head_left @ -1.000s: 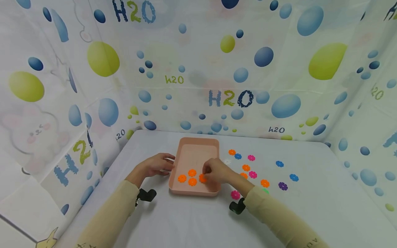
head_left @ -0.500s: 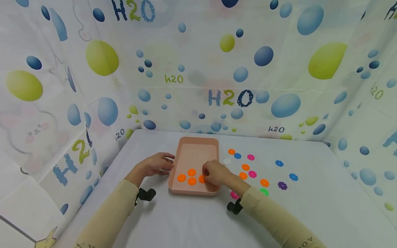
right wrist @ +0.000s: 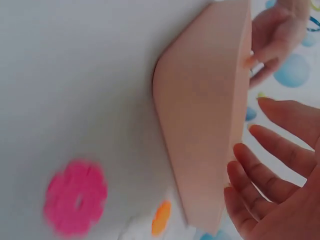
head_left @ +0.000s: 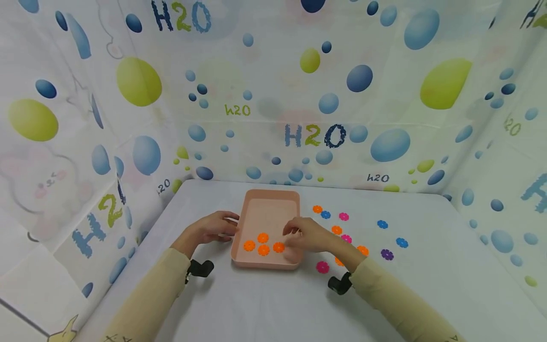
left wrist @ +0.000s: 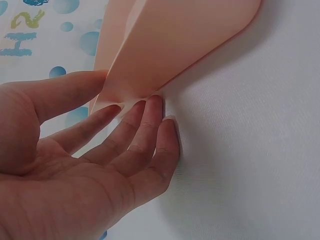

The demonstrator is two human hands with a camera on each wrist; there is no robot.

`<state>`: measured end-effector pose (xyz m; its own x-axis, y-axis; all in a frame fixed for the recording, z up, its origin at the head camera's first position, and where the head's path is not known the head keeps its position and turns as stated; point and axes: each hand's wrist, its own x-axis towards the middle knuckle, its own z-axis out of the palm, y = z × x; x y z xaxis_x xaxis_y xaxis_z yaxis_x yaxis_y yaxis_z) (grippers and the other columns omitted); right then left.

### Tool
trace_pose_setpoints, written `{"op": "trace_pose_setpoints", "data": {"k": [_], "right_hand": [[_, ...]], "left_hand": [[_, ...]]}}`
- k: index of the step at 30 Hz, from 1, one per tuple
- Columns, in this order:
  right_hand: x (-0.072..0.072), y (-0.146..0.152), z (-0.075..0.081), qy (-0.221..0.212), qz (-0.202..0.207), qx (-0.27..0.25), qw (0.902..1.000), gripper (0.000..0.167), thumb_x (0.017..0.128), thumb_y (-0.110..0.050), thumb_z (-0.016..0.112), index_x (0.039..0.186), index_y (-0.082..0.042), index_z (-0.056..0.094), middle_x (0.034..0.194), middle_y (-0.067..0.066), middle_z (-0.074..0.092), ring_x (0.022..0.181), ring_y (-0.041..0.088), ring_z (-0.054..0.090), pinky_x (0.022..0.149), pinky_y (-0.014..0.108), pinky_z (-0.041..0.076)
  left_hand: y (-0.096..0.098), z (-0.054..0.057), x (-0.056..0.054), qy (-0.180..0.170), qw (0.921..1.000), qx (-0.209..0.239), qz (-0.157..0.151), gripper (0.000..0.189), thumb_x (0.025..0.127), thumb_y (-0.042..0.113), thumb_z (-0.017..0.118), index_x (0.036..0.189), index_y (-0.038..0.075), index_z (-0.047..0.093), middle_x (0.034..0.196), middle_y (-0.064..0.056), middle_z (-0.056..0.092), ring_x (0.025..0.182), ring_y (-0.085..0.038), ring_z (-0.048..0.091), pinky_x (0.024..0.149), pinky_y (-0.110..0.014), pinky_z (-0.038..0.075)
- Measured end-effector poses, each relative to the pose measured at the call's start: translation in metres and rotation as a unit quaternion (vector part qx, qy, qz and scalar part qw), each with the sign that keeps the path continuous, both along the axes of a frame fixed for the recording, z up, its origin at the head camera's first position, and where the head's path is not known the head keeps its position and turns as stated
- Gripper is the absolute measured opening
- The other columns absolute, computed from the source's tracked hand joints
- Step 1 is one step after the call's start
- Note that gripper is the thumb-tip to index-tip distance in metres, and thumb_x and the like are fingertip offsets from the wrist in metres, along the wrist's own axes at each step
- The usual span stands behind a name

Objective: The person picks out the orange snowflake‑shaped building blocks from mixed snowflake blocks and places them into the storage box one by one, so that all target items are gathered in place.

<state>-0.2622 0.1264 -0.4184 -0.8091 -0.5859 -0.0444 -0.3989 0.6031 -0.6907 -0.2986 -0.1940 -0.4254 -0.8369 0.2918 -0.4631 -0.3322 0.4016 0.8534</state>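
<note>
A shallow pink tray [head_left: 273, 204] stands on the white-covered table with several orange flower-shaped discs [head_left: 263, 238] lying flat in its near half. At its left side is my left hand [head_left: 218, 227]; in the left wrist view its relaxed fingertips [left wrist: 152, 102] touch the tray's outer wall and the thumb meets the rim. My right hand [head_left: 305, 235] is over the tray's right edge, beside the rightmost orange disc [head_left: 278, 247]. The right wrist view shows its fingers [right wrist: 260, 175] spread apart and holding nothing.
To the right of the tray lie loose discs: pink [head_left: 322, 267], orange [head_left: 317, 209], blue [head_left: 401, 242] and purple [head_left: 387, 255]. Some are partly behind the right forearm [head_left: 350, 251]. A printed curtain [head_left: 273, 95] surrounds the table at the back and sides.
My right hand has let go of the rightmost orange disc, which now lies in the tray, and has drawn back slightly up and right. The left hand stays at the tray's side.
</note>
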Motion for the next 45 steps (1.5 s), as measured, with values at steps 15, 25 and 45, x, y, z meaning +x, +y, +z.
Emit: {"op": "trace_pose_setpoints", "data": {"k": [15,25,45], "right_hand": [[0.010,0.107,0.014,0.035,-0.052,0.019,0.9979,0.031,0.094,-0.021,0.073,0.118,-0.002,0.068,0.113,0.013,0.068,0.105,0.028,0.059,0.091,0.041,0.053],[0.013,0.165,-0.003,0.008,-0.096,0.047,0.9942,0.027,0.094,-0.020,0.074,0.114,-0.003,0.069,0.102,0.001,0.066,0.096,0.020,0.059,0.081,0.032,0.054],[0.018,0.197,-0.025,-0.040,-0.101,0.055,0.9926,0.027,0.090,-0.017,0.078,0.112,-0.003,0.070,0.106,0.004,0.067,0.098,0.022,0.058,0.079,0.026,0.054]], "left_hand": [[0.000,0.000,0.000,-0.003,0.9999,-0.010,0.002,0.057,0.097,0.005,0.063,0.150,-0.001,0.041,0.145,-0.023,0.052,0.109,-0.028,0.062,0.099,-0.045,0.052],[0.000,0.000,0.001,-0.004,0.9999,-0.007,0.012,0.057,0.097,0.006,0.064,0.149,-0.001,0.041,0.143,-0.023,0.053,0.107,-0.028,0.062,0.096,-0.043,0.053],[0.002,0.002,0.005,0.000,1.0000,0.002,0.002,0.057,0.098,0.004,0.062,0.149,-0.003,0.039,0.145,-0.025,0.051,0.110,-0.029,0.061,0.100,-0.047,0.051]]}}
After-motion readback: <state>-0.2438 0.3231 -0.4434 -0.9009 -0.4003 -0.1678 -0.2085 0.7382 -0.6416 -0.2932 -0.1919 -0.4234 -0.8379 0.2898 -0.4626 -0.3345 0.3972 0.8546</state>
